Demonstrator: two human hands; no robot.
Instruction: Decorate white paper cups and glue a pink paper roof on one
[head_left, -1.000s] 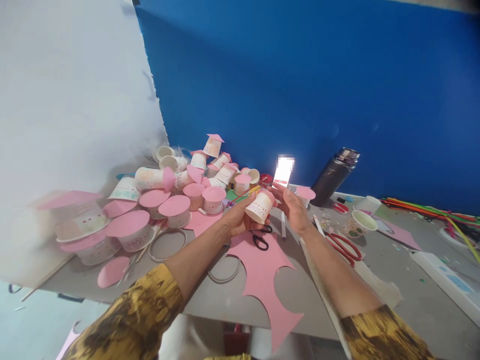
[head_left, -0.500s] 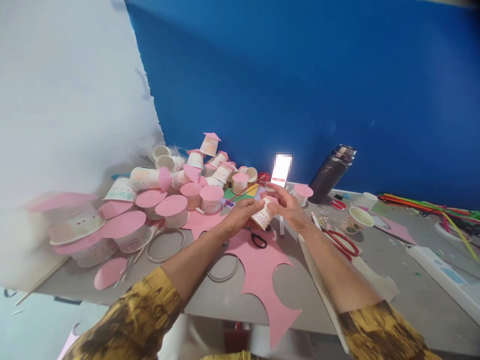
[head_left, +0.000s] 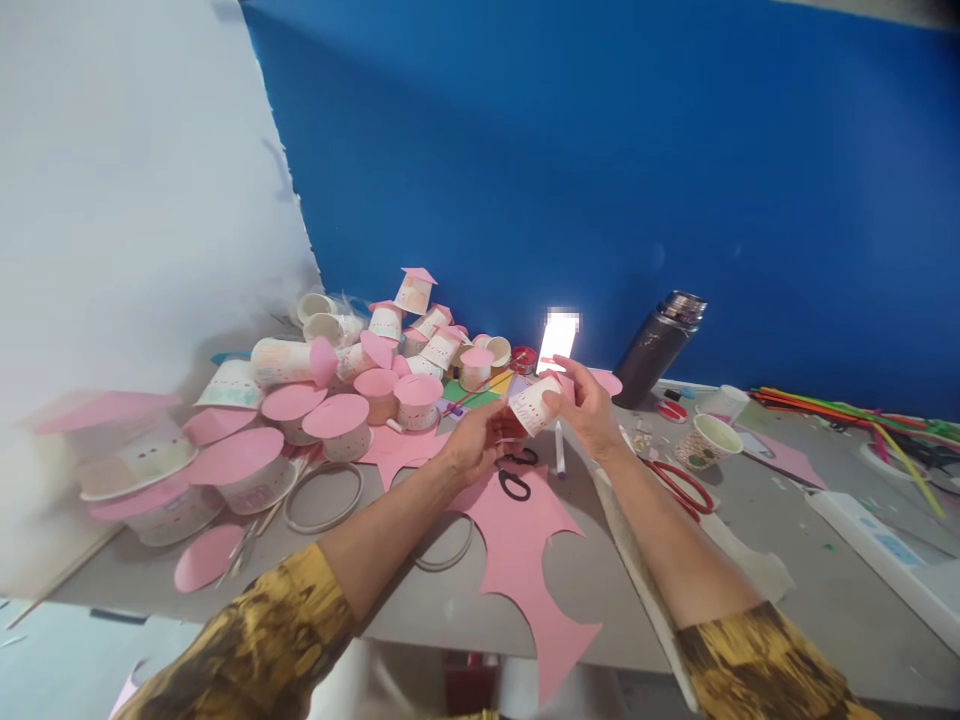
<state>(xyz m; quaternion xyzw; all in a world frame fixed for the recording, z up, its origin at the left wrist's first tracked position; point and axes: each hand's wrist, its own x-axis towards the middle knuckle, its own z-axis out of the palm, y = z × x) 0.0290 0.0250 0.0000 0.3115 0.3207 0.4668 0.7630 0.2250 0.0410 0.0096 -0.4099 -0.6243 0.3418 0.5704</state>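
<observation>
Paper cup [head_left: 532, 406] is held tilted just above the black scissors [head_left: 514, 484], clamped by fingers of the right hand [head_left: 595, 410] and pinched at its rim by the left hand [head_left: 474, 446]. Light pressure seems advisable, lest its walls be crushed.

- Craft workshop: grey table [head_left: 795, 510] is carrying a heap of paper cups [head_left: 360, 375] capped with pink paper.
- Cut pink sheet [head_left: 517, 545], black scissors [head_left: 514, 482], red scissors [head_left: 684, 486] are lying alongside.
- Coloured sticks [head_left: 840, 410] are lying far right.
</observation>
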